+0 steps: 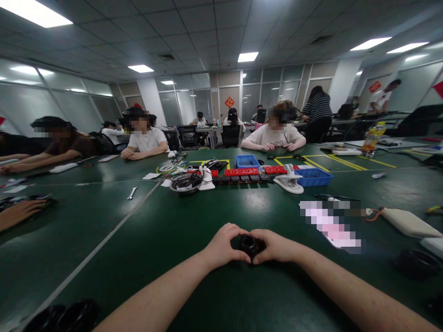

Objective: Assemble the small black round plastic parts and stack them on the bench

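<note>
Near the front middle of the green worktop (166, 230), both hands meet around a small black part (249, 241) with a round opening. The left hand (221, 246) curls about one side of it and the right hand (278, 246) about the other, fingers bent and thumbs drawn in on the near side, their tips almost meeting just below it; the opening faces up toward the camera (whether the underside touches the worktop, I cannot tell). To the right lies a flat slab (330, 226), its face blurred out, and beyond it a cream-coloured pack (411, 222) with an orange wire, while a dark round piece (417, 264) sits nearer. More black rings (78, 316) rest at the lower left, beside the left forearm. Farther off, a silver wrench (132, 193) lies left of the pale seam. Across the middle runs a red strip (242, 171), with a white clamp (290, 180) to its right and a blue tray (315, 180) just beside that clamp. Opposite sits a person (273, 134) in a light top.
</note>
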A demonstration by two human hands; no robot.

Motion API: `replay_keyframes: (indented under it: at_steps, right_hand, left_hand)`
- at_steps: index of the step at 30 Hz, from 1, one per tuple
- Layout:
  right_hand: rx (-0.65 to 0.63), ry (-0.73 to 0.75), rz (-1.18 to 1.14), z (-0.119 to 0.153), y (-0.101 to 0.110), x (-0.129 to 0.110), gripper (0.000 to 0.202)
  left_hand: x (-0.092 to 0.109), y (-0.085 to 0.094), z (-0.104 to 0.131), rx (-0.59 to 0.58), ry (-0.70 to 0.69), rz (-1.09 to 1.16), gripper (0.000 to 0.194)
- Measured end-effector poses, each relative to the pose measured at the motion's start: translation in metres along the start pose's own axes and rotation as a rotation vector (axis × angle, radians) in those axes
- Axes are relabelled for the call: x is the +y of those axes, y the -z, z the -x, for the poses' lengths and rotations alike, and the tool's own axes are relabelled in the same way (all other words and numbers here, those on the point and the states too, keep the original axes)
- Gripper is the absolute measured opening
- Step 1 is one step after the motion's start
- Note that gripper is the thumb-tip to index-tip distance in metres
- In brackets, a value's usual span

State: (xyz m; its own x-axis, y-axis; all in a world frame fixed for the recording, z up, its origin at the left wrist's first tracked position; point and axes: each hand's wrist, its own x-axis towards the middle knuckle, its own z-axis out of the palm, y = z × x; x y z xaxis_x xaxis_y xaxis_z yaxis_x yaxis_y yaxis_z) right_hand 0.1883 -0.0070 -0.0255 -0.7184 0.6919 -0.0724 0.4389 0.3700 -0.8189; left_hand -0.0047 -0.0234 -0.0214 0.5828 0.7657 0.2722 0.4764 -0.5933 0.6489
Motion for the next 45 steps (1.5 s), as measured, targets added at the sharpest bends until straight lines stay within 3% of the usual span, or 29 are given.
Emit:
replay_keyframes:
  at_steps: [4,9,13,18,21,27,31,34,38,41,45]
  right_hand:
    - [-0.067,-0.003,0.009,0.0,0.006,-0.001,0.029]
    - [-0.025,-0.015,-0.039,-0.004,0.001,0.006,0.025]
    - [0.122,-0.077,0.047,-0.006,-0.009,0.01,0.036]
    - [0.44,-0.173,0.488,-0.007,-0.026,0.001,0.034]
    - [0.505,-0.222,0.705,-0.009,-0.034,-0.006,0.029]
    - [0.472,-0.25,0.733,-0.009,-0.032,-0.005,0.035]
    - [0.362,-0.094,0.366,-0.002,-0.016,0.0,0.057]
    - [0.193,0.005,0.062,0.005,-0.003,-0.003,0.075]
    - [0.023,0.009,-0.066,0.007,0.001,-0.007,0.052]
    - [0.02,-0.026,-0.067,0.004,0.0,-0.002,0.033]
    - [0.038,-0.031,-0.064,0.001,-0.001,0.005,0.03]
  left_hand:
    - [0.003,0.007,-0.001,-0.081,0.037,0.024,0.042]
    - [0.003,0.002,-0.002,-0.024,0.082,0.037,0.039]
    - [0.001,-0.01,-0.001,0.077,0.159,0.067,0.039]
    - [0.0,-0.026,-0.001,0.269,0.303,0.031,0.035]
    - [0.0,-0.031,-0.003,0.327,0.326,-0.005,0.034]
    - [0.004,-0.03,-0.003,0.317,0.308,-0.068,0.033]
    - [0.003,-0.02,-0.001,0.226,0.237,-0.037,0.032]
    - [0.0,-0.013,0.0,0.133,0.183,0.043,0.034]
    - [-0.005,-0.011,-0.001,0.07,0.151,0.128,0.04]
    - [-0.006,-0.013,-0.001,0.074,0.166,0.17,0.047]
    - [-0.005,-0.012,-0.001,0.08,0.135,0.118,0.038]
